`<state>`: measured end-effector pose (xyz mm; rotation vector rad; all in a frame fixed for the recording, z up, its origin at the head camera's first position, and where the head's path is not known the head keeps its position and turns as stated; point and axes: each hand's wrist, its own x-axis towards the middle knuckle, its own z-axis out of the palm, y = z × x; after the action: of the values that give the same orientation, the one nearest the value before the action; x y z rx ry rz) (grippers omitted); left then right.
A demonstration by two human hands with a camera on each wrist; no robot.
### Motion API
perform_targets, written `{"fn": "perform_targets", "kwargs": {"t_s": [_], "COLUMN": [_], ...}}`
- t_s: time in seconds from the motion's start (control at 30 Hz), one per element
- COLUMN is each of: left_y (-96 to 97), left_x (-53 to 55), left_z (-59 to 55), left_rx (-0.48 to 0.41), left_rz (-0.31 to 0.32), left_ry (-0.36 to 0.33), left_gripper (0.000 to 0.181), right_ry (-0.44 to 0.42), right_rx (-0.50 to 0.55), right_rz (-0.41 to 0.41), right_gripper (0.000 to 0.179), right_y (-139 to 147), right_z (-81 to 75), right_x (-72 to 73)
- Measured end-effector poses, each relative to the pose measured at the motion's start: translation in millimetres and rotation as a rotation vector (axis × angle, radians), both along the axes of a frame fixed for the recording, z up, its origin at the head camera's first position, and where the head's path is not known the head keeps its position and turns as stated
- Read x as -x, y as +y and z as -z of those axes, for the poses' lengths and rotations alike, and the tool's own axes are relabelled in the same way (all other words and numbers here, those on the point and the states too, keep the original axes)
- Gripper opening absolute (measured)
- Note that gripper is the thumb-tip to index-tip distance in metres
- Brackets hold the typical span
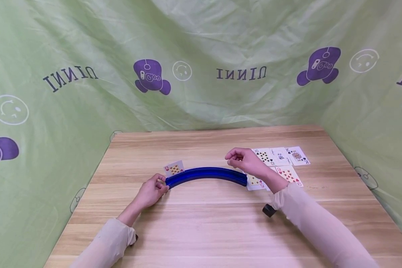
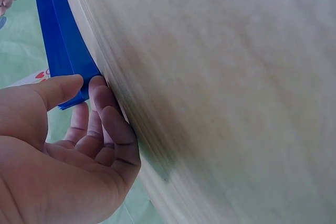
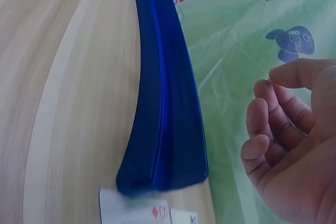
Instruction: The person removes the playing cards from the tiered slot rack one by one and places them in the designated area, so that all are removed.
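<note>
A curved blue playing card holder (image 1: pixel 206 173) lies across the middle of the table. My left hand (image 1: pixel 151 191) grips its left end, thumb on one face and fingers on the other, as the left wrist view shows. An eight of hearts (image 1: pixel 174 168) stands upright in the holder near that end. Above the holder's right part hovers my right hand (image 1: pixel 244 159), fingers loosely curled, thumb tip against the index fingertip and nothing seen between them. Beneath the right forearm, a five of diamonds (image 1: pixel 254 182) lies by the holder's right end, partly covered.
Face-up cards lie at the right: a black ten (image 1: pixel 264 157), a face card (image 1: pixel 280 156), a king (image 1: pixel 298 155) and a nine of hearts (image 1: pixel 289 175). A green printed curtain (image 1: pixel 201 108) hangs around the wooden table (image 1: pixel 204 230). Something black (image 1: pixel 269 210) sits under the right wrist.
</note>
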<state>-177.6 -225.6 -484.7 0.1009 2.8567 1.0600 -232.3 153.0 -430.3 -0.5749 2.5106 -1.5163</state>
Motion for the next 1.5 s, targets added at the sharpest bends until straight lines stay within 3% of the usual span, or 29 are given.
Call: {"fn": "perform_targets", "kwargs": {"t_s": [0.83, 1.5], "left_y": [0.0, 1.8], "left_x": [0.0, -1.4], "left_z": [-2.4, -3.2], "left_rx": [0.007, -0.001], "left_rz": [0.000, -0.011], "left_ry": [0.002, -0.002], "left_gripper": [0.025, 0.024], "right_ry": [0.055, 0.044], "right_rx": [0.033, 0.061], "right_rz": [-0.048, -0.096], "right_gripper": [0.013, 0.014], "right_y": [-51.3, -86.7], "right_z": [-4.3, 5.3], "right_x": [4.5, 10.6]}}
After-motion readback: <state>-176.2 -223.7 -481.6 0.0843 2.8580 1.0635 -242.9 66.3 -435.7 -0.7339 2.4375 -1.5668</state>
